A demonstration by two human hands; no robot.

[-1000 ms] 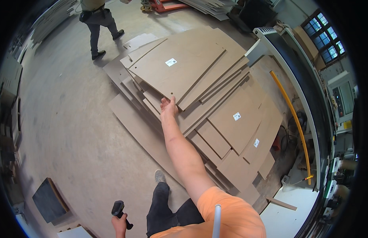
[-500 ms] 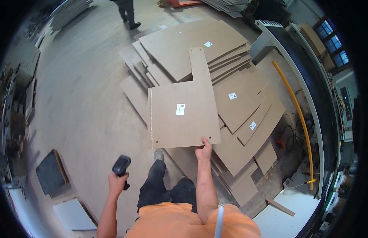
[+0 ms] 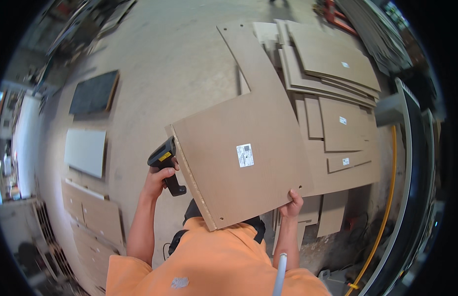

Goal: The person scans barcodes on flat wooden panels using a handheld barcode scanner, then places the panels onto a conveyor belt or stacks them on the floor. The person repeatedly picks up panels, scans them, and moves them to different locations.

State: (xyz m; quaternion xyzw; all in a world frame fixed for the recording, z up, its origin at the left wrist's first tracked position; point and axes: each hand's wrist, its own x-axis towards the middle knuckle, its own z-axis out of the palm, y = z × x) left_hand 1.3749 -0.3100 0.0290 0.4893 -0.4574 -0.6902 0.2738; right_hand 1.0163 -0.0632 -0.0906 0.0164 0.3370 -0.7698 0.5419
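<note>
My right hand (image 3: 291, 204) grips the lower right corner of a large L-shaped brown board (image 3: 214, 143), its thumb on top near a drilled hole. The board is tilted in front of my chest, its narrow arm pointing away from me. A white printed label (image 3: 245, 155) sits on its face, and a rough pale groove runs along its left edge. In my left hand (image 3: 160, 178) is a black handheld barcode scanner (image 3: 165, 153), fingers wrapped round its grip, right beside the board's left edge. Some of those fingers are hidden behind the scanner.
Stacked brown panels (image 3: 337, 49) with labels lie to the right, beyond the board. A grey-framed conveyor (image 3: 411, 148) and a yellow hose (image 3: 394, 172) run along the right side. On the left floor lie a dark panel (image 3: 93, 92), a white panel (image 3: 86, 152) and more brown panels (image 3: 100, 217).
My view has swung left. The L-shaped board has come closer and turned, still in my right hand. My left hand has raised the scanner up to the board's left edge.
</note>
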